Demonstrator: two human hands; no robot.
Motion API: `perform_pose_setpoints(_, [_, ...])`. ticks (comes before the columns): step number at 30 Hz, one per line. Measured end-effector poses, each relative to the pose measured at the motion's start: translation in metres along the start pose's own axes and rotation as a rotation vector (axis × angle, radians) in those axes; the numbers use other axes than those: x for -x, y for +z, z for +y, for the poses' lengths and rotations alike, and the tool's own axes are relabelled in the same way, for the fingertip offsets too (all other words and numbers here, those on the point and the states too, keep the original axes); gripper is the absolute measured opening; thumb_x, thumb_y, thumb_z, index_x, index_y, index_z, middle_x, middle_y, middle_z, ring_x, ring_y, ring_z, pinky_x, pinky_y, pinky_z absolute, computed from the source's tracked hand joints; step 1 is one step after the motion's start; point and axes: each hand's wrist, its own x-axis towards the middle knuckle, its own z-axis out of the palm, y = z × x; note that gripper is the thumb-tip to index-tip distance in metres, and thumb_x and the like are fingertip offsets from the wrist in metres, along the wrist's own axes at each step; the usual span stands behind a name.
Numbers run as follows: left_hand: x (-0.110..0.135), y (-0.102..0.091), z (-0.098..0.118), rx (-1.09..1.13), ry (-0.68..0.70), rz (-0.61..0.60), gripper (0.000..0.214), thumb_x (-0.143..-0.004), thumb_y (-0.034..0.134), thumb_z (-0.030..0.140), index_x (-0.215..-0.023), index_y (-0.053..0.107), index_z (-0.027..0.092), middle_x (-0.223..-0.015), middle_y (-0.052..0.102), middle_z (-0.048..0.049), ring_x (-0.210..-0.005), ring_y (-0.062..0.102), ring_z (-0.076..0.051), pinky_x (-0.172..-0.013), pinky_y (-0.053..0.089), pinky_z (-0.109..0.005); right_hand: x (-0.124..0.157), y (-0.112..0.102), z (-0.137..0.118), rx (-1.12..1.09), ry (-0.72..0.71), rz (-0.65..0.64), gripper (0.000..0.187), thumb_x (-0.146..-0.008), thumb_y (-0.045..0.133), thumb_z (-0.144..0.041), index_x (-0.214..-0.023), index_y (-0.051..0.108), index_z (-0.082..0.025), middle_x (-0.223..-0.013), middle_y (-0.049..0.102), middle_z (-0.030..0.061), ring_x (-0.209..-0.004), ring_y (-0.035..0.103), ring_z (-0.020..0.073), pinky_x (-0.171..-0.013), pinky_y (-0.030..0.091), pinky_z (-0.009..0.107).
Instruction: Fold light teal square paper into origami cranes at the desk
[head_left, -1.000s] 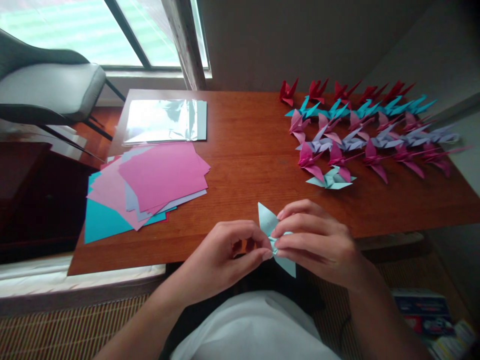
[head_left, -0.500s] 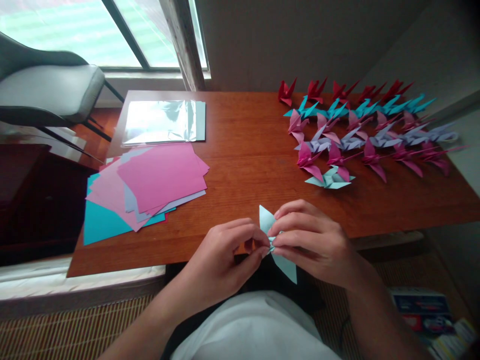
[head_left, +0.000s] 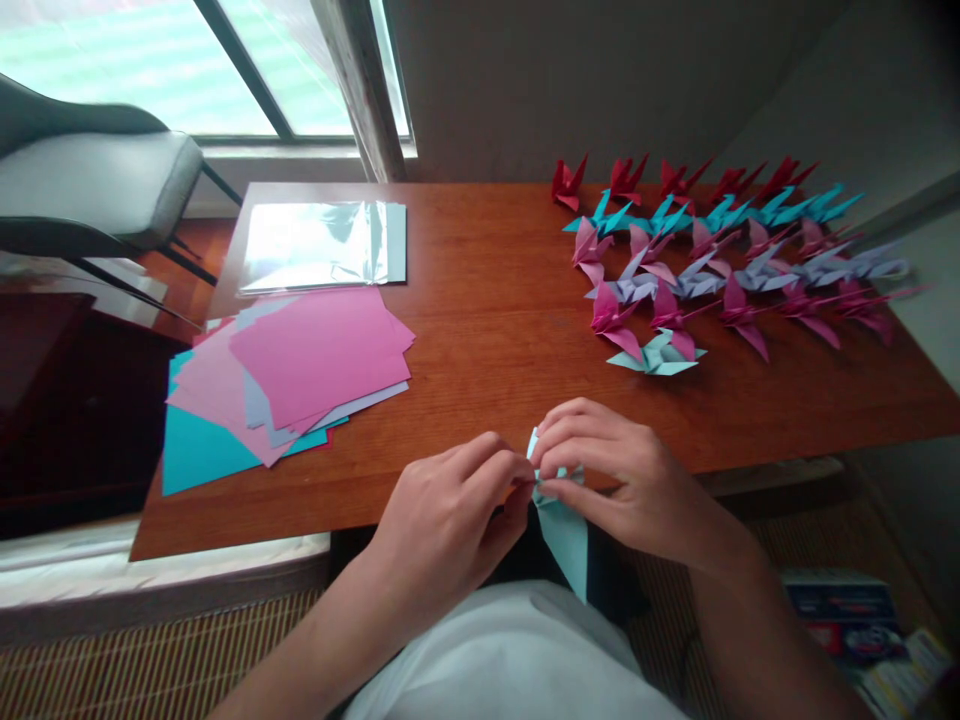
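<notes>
A pale mint folded paper crane [head_left: 564,540] is held over the table's front edge, one wing pointing down towards me and the other partly behind my fingers. My left hand [head_left: 459,515] pinches its near-left tip between thumb and forefinger. My right hand [head_left: 611,475] grips the paper's body from the right, thumb below and fingers above. The pinched fold itself is hidden by my fingertips. Just beyond, a finished mint paper crane [head_left: 657,355] stands on the table with wings spread.
Rows of red [head_left: 568,185], turquoise, pink, lilac and magenta paper cranes fill the table's [head_left: 480,330] right side. Loose coloured sheets [head_left: 322,355] lie fanned at left, below a shiny plastic-wrapped paper pack [head_left: 319,245]. A chair [head_left: 97,185] stands by the window.
The mint paper has turned in my hands, its lower wing now hanging steeper. My right fingers have shifted their hold on the paper, and my left hand still pinches the tip.
</notes>
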Motion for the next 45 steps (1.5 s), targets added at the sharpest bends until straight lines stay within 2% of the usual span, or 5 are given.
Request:
perform_pose_setpoints(7, [0.0, -0.002, -0.005, 0.144, -0.046, -0.045, 0.012, -0.095, 0.052, 0.012, -0.097, 0.06, 0.02, -0.086, 0.069, -0.0008, -0.073, 0.061, -0.011, -0.065, 0.044, -0.021, -0.001, 0.001, 0.001, -0.045, 0.027, 0.017, 0.006, -0.091, 0.069, -0.016, -0.087, 0.067, -0.021, -0.09, 0.073, 0.004, -0.095, 0.064, 0.02, -0.087, 0.054, 0.038])
perform_pose_setpoints(17, [-0.003, -0.002, -0.006, 0.259, -0.064, -0.009, 0.011, -0.093, 0.054, 0.012, -0.093, 0.061, 0.02, -0.078, 0.065, 0.0014, -0.065, 0.053, -0.01, -0.062, 0.041, -0.02, 0.0, 0.002, 0.006, -0.263, 0.211, 0.074, 0.009, -0.083, 0.078, -0.019, -0.085, 0.069, -0.021, -0.091, 0.072, 0.0032, -0.089, 0.068, 0.0185, -0.084, 0.054, 0.034])
perform_pose_setpoints(34, [-0.005, 0.004, -0.007, 0.352, -0.143, 0.053, 0.008, -0.092, 0.058, 0.017, -0.087, 0.064, 0.019, -0.076, 0.066, 0.0007, -0.065, 0.056, -0.01, -0.063, 0.044, -0.021, -0.002, 0.006, 0.003, -0.195, 0.195, 0.107, 0.007, -0.089, 0.072, -0.022, -0.082, 0.071, -0.021, -0.096, 0.069, 0.0038, -0.093, 0.065, 0.0185, -0.086, 0.053, 0.036])
perform_pose_setpoints(39, [-0.008, -0.002, -0.008, 0.538, -0.177, -0.029, 0.01, -0.093, 0.058, 0.016, -0.085, 0.064, 0.018, -0.073, 0.064, 0.0023, -0.064, 0.054, -0.008, -0.062, 0.044, -0.018, -0.003, 0.004, 0.002, -0.273, 0.175, 0.07, 0.006, -0.088, 0.072, -0.017, -0.084, 0.072, -0.021, -0.096, 0.068, 0.0038, -0.094, 0.064, 0.0187, -0.087, 0.052, 0.036])
perform_pose_setpoints(45, [-0.01, -0.001, -0.009, 0.819, -0.284, -0.075, 0.013, -0.094, 0.063, 0.024, -0.085, 0.066, 0.015, -0.075, 0.065, 0.0, -0.068, 0.055, -0.01, -0.063, 0.044, -0.019, -0.005, 0.007, 0.001, -0.284, 0.177, 0.134, 0.009, -0.085, 0.072, -0.014, -0.079, 0.071, -0.021, -0.094, 0.067, 0.0032, -0.091, 0.064, 0.0185, -0.085, 0.052, 0.036])
